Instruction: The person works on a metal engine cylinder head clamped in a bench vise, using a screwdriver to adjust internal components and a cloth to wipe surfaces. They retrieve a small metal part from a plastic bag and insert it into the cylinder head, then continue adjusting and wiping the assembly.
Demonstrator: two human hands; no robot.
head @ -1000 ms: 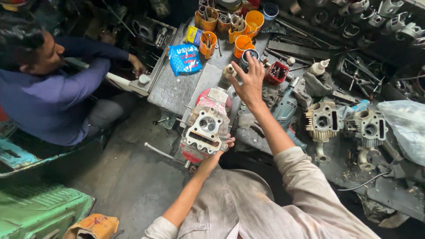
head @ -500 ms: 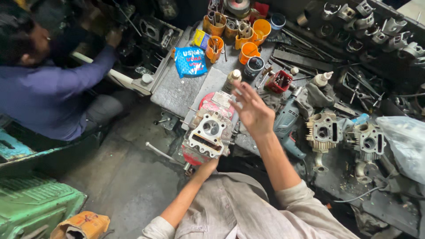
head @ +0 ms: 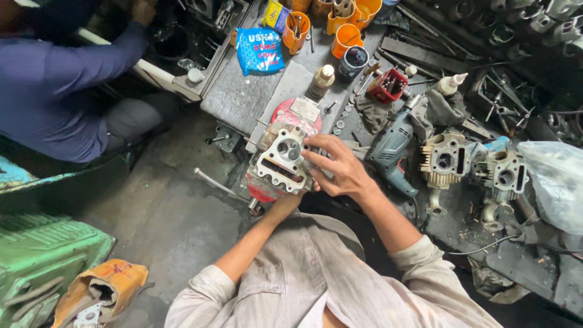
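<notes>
A grey metal cylinder head (head: 280, 159) rests on a red round vise-like stand (head: 291, 115) at the bench's front edge. My right hand (head: 335, 167) lies on the head's right side, fingers spread over it. My left hand (head: 284, 203) grips the head from below at its near edge, mostly hidden under it. A small brown bottle with a pale cap (head: 320, 82) stands just behind the stand.
Another person in a blue shirt (head: 54, 91) works at the left. Orange cups (head: 346, 36), a blue packet (head: 258, 50), a red box (head: 388, 85), a blue-grey drill (head: 392, 146) and two more cylinder heads (head: 446, 159) crowd the bench. A green metal object (head: 36, 258) lies low left.
My right hand came back from the brown bottle at the rear of the bench and settled on the cylinder head. The bottle now stands alone. The left hand stayed under the head.
</notes>
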